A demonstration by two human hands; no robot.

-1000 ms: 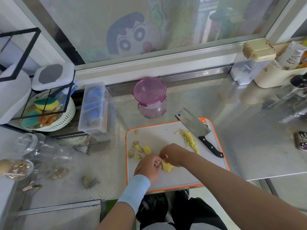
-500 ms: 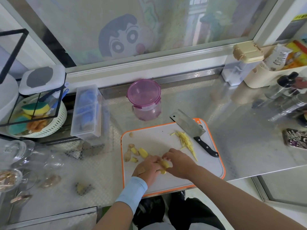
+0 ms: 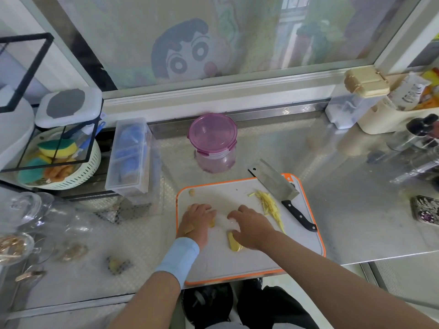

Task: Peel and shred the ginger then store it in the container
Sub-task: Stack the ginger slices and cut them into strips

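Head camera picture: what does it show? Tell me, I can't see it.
A person's left hand and right hand lie palm-down on an orange-rimmed white cutting board, over yellow ginger pieces. To the right lie a small pile of shredded ginger and a cleaver. Behind the board stands a container with its purple lid on.

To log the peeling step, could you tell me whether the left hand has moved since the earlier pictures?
Yes. The left hand has shifted left, away from the right hand, toward the left edge of the white, orange-rimmed cutting board.
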